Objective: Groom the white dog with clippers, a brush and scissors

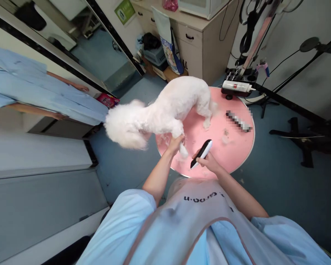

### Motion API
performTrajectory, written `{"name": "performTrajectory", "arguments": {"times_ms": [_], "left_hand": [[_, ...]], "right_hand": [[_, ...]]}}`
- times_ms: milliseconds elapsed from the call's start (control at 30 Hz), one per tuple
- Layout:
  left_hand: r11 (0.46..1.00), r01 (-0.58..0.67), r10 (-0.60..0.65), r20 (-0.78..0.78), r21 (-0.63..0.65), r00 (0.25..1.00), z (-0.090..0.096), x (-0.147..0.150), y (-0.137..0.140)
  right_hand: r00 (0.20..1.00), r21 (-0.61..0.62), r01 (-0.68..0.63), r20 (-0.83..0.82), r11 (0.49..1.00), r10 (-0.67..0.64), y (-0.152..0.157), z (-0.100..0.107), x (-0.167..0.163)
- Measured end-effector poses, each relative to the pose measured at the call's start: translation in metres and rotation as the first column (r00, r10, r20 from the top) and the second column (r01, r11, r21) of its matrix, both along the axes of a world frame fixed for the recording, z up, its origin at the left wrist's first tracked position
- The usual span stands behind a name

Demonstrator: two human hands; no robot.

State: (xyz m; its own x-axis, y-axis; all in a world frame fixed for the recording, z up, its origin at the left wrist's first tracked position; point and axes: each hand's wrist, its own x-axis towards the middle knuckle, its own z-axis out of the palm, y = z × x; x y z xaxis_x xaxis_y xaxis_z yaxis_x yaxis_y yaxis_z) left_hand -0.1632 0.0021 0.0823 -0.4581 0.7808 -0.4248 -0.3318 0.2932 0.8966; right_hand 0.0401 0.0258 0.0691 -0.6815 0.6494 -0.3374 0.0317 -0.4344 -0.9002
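A white fluffy dog (171,105) stands on a round pink table (232,154), its head hanging over the table's left edge. My left hand (176,143) is closed around one of its front legs, with the paw showing beyond my fingers. In my right hand (206,162) is a black and white hair clipper (201,154), held slanted above the near part of the table, apart from the dog. Tufts of cut hair (226,139) lie on the pink surface. A blurred-out long object (239,121) rests on the table's right side.
Behind the table's right edge, a tool holder (241,75) carries a white bottle (237,87) and scissors. A person in blue (44,84) stands at left. Cabinets (193,40) and a food bag (169,48) are at the back. Black stand legs (295,140) stand on the right.
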Motion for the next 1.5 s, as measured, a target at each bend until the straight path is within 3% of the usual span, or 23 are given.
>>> {"name": "performTrajectory", "arguments": {"times_ms": [33,100,167,233,300,433,567,700,800,900,1000,1167,1367,1433,1500], "left_hand": [[0.996,0.048,-0.059,-0.15,-0.076,0.987,-0.001,-0.01,0.002],[0.965,0.112,-0.203,-0.41,-0.235,0.889,-0.001,-0.029,0.006],[0.932,0.13,-0.309,-0.55,-0.339,0.776,-0.002,-0.04,0.008],[0.901,0.148,-0.376,-0.565,-0.408,0.734,-0.003,-0.042,0.007],[0.878,0.166,-0.395,-0.485,-0.448,0.78,-0.005,-0.036,0.004],[0.941,0.149,-0.256,-0.351,-0.305,0.901,-0.01,-0.023,-0.005],[0.98,0.129,-0.17,-0.299,-0.152,0.939,-0.014,-0.018,-0.01],[0.982,0.183,-0.19,-0.267,-0.051,0.945,-0.018,-0.017,-0.012],[0.984,0.178,-0.175,-0.273,-0.012,0.946,-0.02,-0.017,-0.014],[0.974,0.224,-0.207,-0.285,0.031,0.936,-0.022,-0.017,-0.016],[0.96,0.272,-0.242,-0.288,0.069,0.927,-0.023,-0.017,-0.016],[0.965,0.255,-0.226,-0.319,0.052,0.92,-0.028,-0.02,-0.016],[0.964,0.265,-0.239,-0.317,0.038,0.918,-0.03,-0.028,-0.018],[0.971,0.232,-0.203,-0.305,0.06,0.93,-0.032,-0.028,-0.018],[0.975,0.212,-0.188,-0.274,0.061,0.943,-0.034,-0.028,-0.018]], "right_hand": [[1.0,-0.05,0.017,-0.021,0.999,-0.018,0.0,-0.008,0.005],[0.995,-0.146,0.08,-0.053,0.986,-0.089,-0.001,-0.021,0.015],[0.986,-0.196,0.138,-0.064,0.971,-0.153,0.0,-0.031,0.02],[0.978,-0.202,0.187,-0.053,0.961,-0.202,0.002,-0.037,0.019],[0.963,-0.204,0.259,-0.019,0.944,-0.269,0.006,-0.039,0.013],[0.932,-0.255,0.348,-0.011,0.902,-0.362,0.025,-0.028,-0.009],[0.912,-0.233,0.36,-0.116,0.903,-0.393,0.048,-0.007,-0.036],[0.972,-0.077,0.207,-0.092,0.975,-0.214,0.065,0.007,-0.052],[0.992,0.031,0.111,-0.066,0.993,-0.109,0.074,0.007,-0.053],[0.989,0.052,0.114,-0.101,0.992,-0.108,0.079,0.003,-0.051],[0.996,0.095,0.016,-0.085,0.995,-0.008,0.081,0.004,-0.052],[0.998,0.153,-0.044,-0.035,0.987,0.049,0.081,0.01,-0.064],[0.96,0.306,-0.236,0.22,0.922,0.173,0.087,0.003,-0.075],[0.976,0.3,-0.101,0.213,0.949,0.036,0.088,0.0,-0.069],[0.972,0.255,0.164,0.124,0.953,-0.2,0.083,0.0,-0.062]]}}
